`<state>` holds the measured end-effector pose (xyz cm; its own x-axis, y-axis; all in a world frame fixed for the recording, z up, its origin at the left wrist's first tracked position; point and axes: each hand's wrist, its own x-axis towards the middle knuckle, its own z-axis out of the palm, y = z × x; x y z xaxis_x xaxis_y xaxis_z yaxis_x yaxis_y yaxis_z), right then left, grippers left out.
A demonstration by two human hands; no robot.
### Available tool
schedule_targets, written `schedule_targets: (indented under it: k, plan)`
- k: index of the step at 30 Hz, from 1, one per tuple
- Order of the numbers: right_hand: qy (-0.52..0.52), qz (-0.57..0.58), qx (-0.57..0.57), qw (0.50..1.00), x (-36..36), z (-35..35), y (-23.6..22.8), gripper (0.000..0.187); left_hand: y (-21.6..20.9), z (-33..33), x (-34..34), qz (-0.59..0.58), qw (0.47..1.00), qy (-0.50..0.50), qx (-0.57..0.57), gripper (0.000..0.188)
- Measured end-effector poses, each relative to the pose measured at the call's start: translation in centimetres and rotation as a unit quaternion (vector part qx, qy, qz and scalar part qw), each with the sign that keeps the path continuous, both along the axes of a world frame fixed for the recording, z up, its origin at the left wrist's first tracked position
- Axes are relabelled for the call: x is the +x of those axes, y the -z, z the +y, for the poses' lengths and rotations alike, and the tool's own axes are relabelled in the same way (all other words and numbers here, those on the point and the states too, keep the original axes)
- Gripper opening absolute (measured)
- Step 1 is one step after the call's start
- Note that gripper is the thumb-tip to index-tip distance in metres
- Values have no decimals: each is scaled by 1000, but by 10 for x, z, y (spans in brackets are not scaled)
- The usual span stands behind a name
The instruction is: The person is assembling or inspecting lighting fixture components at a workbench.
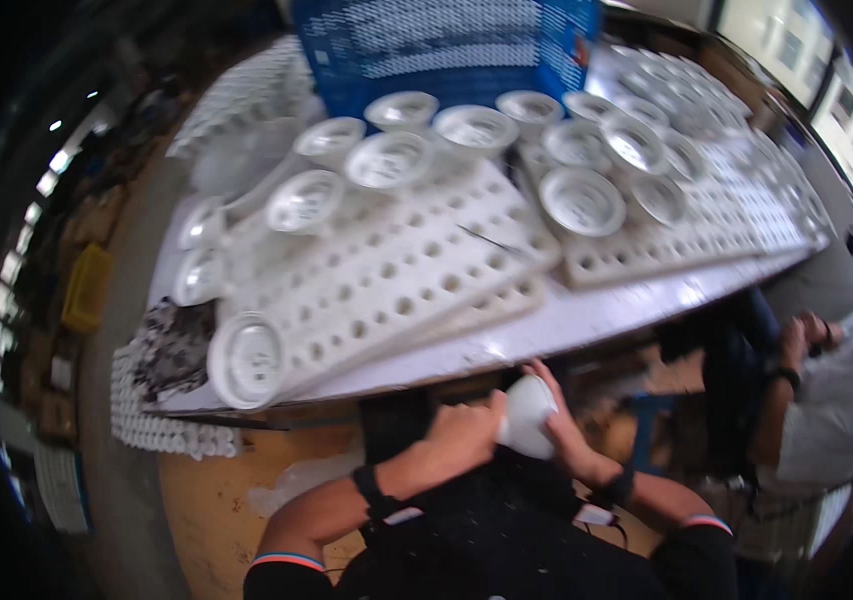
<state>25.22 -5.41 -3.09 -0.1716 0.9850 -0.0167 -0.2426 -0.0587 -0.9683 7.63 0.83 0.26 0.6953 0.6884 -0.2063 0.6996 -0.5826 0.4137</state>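
A white bowl [526,420] is tilted on its side in front of my body, just off the table's near edge. My right hand [571,432] is curved around its right side, with fingers along the far edge. My left hand [461,436] is curled closed against the bowl's left side, thumb side touching it; whether something small is also inside that fist cannot be made out. On the table nearest the hands, a thin metal tool [491,241] lies across a white pegboard-like panel [376,278] full of holes.
Several white bowls with dark marks stand on the panels, one [249,360] at the table's near left corner. A blue crate [318,75] is at the back. A spotted cloth [174,350] lies at left. Another person [826,400] sits at the right.
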Motion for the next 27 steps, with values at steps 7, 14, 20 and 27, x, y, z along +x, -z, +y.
schedule_targets:
  k: [7, 14, 20, 27]
  plan:
    - [55, 274, -120, 953, -25, -21, 24, 87, -10, 3, -18, -15, 995, 98, 29, 35]
    - [-31, 97, -70, 992, -4, -23, 19, 107, -17, -8, -17, 34, 995, 32, -87, 39]
    - [-36, -16, -26, 999, -5, -17, 2, 110, -11, -2, -22, 31, 997, 35, -55, 42]
    - [-28, 43, -30, 998, 7, -11, 13, 102, -3, 16, -39, -3, 968, -41, -247, 49]
